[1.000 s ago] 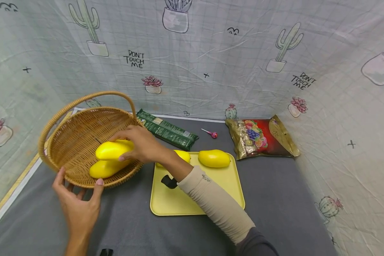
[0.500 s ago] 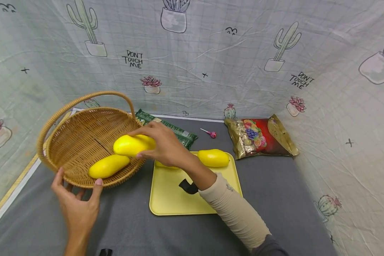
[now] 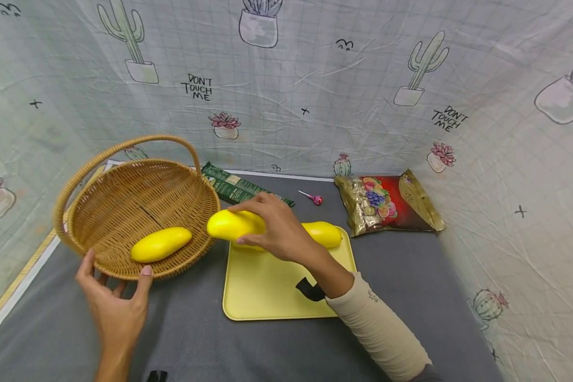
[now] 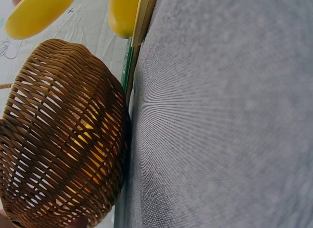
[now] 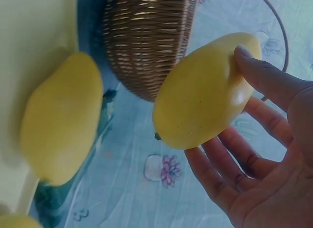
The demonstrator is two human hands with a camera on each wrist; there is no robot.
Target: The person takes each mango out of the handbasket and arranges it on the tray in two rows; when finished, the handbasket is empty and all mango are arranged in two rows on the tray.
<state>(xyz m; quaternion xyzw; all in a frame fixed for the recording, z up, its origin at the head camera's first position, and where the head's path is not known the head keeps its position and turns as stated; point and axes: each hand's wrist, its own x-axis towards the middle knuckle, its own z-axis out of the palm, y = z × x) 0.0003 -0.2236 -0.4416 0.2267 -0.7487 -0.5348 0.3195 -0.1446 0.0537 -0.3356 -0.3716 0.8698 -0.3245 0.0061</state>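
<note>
My right hand [image 3: 286,228] holds a yellow mango [image 3: 226,225] between thumb and fingers, above the left back part of a yellow tray [image 3: 267,297]. The right wrist view shows the thumb on one side of this mango [image 5: 205,96] and the fingers under the other. A second mango [image 3: 161,244] lies in the wicker basket [image 3: 110,212] at the left. With its thumb and fingers at the near rim, my left hand [image 3: 116,307] grips the basket. On the tray lies a mango [image 3: 324,233], partly hidden by the right hand; another mango [image 5: 63,120] shows in the right wrist view.
Behind the tray lie a green packet [image 3: 234,185] and a pink lollipop [image 3: 317,199]. A red and gold candy bag [image 3: 387,204] lies at the back right. The basket's tall handle [image 3: 124,144] arches over it, and a printed cloth [image 3: 286,85] hangs behind the table.
My right hand has lifted one of two mangoes out of the basket and carried it right, over the tray. The left hand has stayed at the basket's rim.
</note>
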